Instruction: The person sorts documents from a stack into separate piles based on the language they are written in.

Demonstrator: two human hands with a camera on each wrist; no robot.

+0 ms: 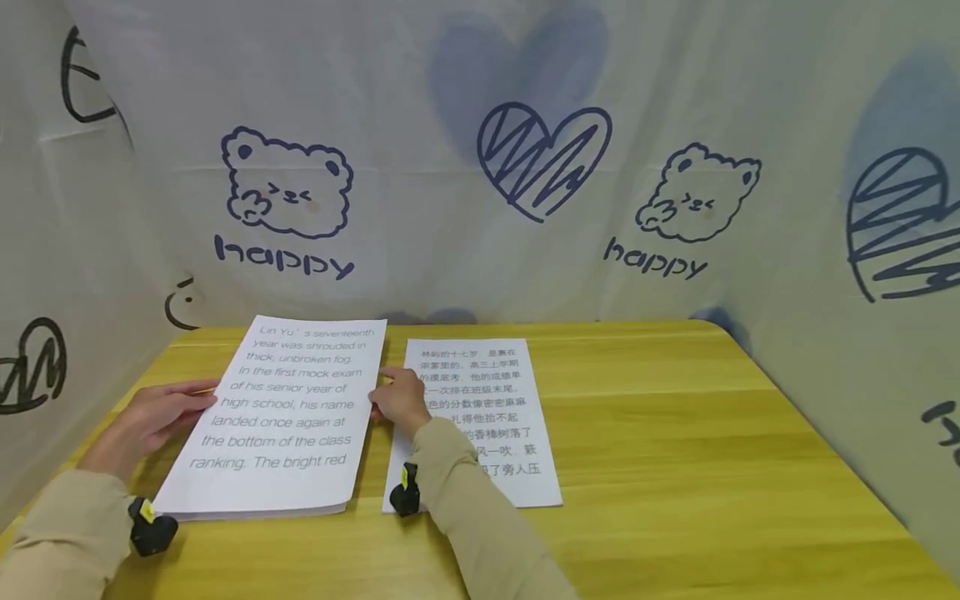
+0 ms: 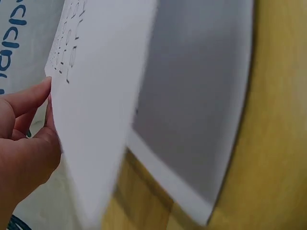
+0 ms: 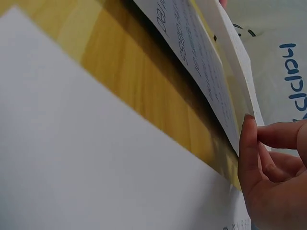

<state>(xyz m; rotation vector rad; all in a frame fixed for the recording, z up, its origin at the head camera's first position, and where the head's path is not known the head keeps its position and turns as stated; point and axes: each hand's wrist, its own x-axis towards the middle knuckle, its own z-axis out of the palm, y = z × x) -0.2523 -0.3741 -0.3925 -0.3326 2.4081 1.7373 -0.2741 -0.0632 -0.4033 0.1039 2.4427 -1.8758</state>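
My left hand (image 1: 153, 419) pinches the left edge of a white paper sheet (image 1: 281, 404) printed with large English text. On the opposite edge, the thumb and fingers of my right hand (image 1: 402, 402) pinch the same sheet. In the right wrist view the sheet is raised, and a lower sheet (image 3: 194, 52), also printed with English lines, lies beneath it on the table. The left wrist view shows the gap too, with the lower paper (image 2: 196, 96) in shadow. Partly under my right wrist lies a second white page (image 1: 498, 392) with Chinese text.
The yellow wood-grain table (image 1: 675, 433) extends to the right of the pages. White curtains (image 1: 420, 208) printed with bears, hearts and "happy" hang behind it and at both sides. A black wrist camera (image 1: 405, 492) sits at my right cuff, another (image 1: 153, 529) at my left.
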